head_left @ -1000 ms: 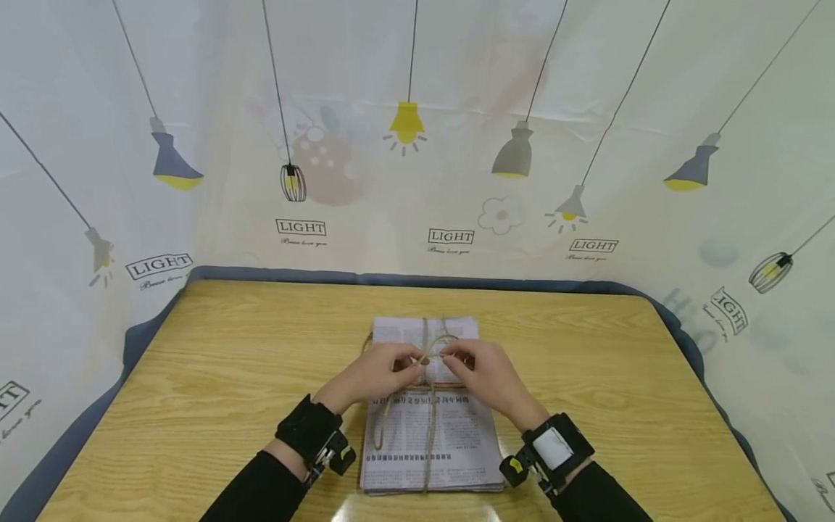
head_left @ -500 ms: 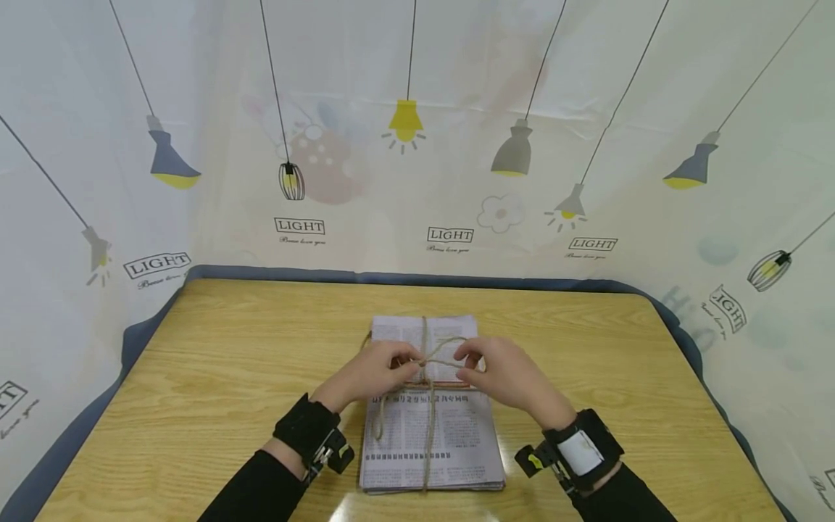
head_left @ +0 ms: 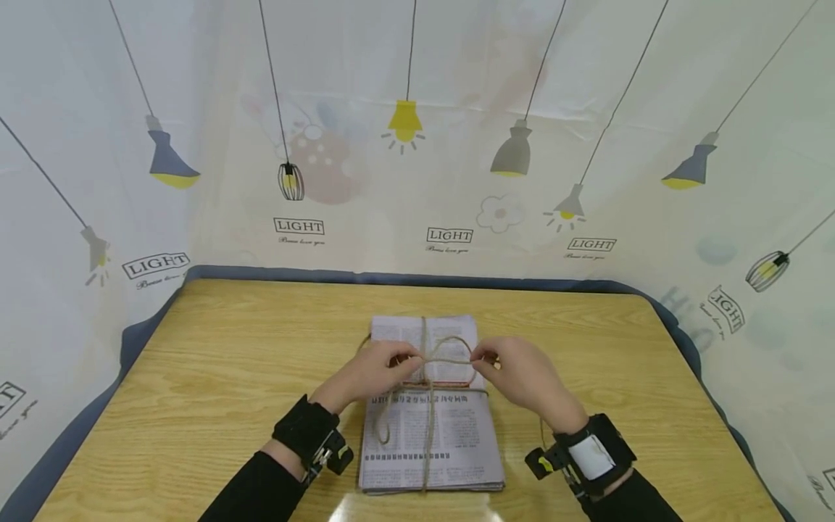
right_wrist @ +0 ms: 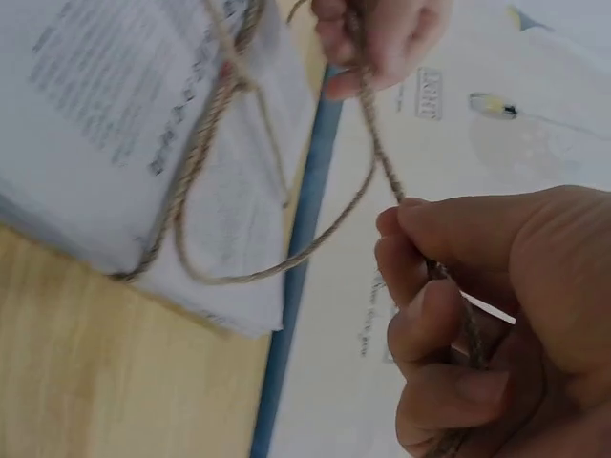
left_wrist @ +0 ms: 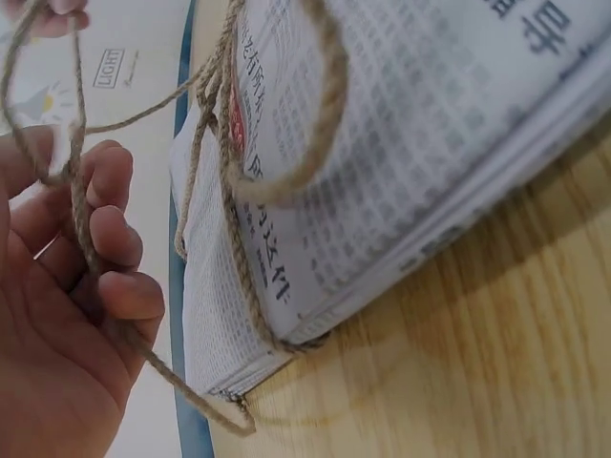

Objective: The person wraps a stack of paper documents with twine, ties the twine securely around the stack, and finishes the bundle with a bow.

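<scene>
A stack of newspapers lies on the table, wrapped crosswise with brown twine. Over its far half, my left hand pinches the twine between thumb and fingers. My right hand, off the stack's right side, grips another stretch, and the twine runs between the two hands with a loop beside it. In the left wrist view, twine crosses the curled fingers and trails down past the palm. The right wrist view has the twine passing between right thumb and forefinger and through the palm.
The wooden table extends around the stack on all sides. A curtain printed with hanging lamps encloses the back and sides, with a blue band along the table edge. A loose twine curl lies on the stack's left part.
My right hand has moved right, away from the left hand, drawing out a longer stretch of twine between them. The left hand has stayed nearly still.
</scene>
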`<state>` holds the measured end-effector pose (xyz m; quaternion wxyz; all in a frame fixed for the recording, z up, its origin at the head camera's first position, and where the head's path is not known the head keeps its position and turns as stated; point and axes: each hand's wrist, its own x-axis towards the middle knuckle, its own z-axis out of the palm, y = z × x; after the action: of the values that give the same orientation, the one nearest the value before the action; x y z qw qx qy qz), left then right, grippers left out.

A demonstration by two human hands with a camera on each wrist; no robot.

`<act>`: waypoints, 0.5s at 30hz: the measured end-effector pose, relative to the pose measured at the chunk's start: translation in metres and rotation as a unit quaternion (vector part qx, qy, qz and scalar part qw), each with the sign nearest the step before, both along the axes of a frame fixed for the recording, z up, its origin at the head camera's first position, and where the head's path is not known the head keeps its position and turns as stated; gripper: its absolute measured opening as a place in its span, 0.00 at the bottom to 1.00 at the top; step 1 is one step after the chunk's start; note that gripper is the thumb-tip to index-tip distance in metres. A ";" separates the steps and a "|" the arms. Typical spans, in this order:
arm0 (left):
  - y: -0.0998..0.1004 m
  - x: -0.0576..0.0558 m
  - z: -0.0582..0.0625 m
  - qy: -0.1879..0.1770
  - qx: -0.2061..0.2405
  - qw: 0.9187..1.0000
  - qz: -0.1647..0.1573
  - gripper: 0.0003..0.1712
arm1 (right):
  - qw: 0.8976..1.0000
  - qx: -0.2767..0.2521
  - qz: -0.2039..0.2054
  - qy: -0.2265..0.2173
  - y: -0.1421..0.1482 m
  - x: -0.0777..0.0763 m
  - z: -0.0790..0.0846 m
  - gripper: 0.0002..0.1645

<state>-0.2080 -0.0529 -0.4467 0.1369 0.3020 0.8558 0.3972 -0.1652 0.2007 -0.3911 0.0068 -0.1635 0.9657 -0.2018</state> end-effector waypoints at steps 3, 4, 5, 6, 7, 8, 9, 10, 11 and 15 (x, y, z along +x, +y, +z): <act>-0.002 0.000 0.001 0.003 0.008 1.000 0.015 0.20 | 1.000 -0.007 -0.007 0.011 0.006 -0.003 -0.009 0.05; -0.003 0.000 0.001 0.005 0.008 1.000 0.023 0.20 | 1.000 -0.010 -0.007 0.015 0.008 -0.004 -0.011 0.05; -0.003 0.000 0.001 0.010 0.009 0.999 0.030 0.20 | 1.000 -0.014 -0.008 0.017 0.009 -0.005 -0.013 0.05; -0.004 0.000 0.002 0.015 0.010 0.999 0.039 0.20 | 1.000 -0.017 -0.010 0.019 0.010 -0.005 -0.015 0.05; -0.005 0.000 0.002 0.020 0.011 0.999 0.046 0.19 | 1.000 -0.018 -0.012 0.020 0.011 -0.006 -0.016 0.05; -0.007 0.000 0.002 0.024 0.013 0.998 0.051 0.19 | 1.000 -0.020 -0.011 0.020 0.012 -0.006 -0.017 0.05; -0.008 0.000 0.002 0.028 0.013 0.998 0.055 0.18 | 1.000 -0.021 -0.011 0.020 0.013 -0.007 -0.017 0.05; -0.010 0.000 0.002 0.031 0.013 0.998 0.059 0.18 | 0.999 -0.023 -0.012 0.018 0.014 -0.007 -0.018 0.06; -0.011 0.000 0.001 0.036 0.014 0.997 0.060 0.17 | 0.999 -0.025 -0.013 0.018 0.015 -0.008 -0.019 0.06; -0.018 0.001 0.002 0.047 0.014 0.997 0.055 0.15 | 0.999 -0.030 -0.020 0.019 0.019 -0.010 -0.021 0.06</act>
<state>-0.2073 -0.0709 -0.4449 0.0698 0.2749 0.8710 0.4012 -0.1749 0.2192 -0.4121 -0.0200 -0.1483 0.9622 -0.2273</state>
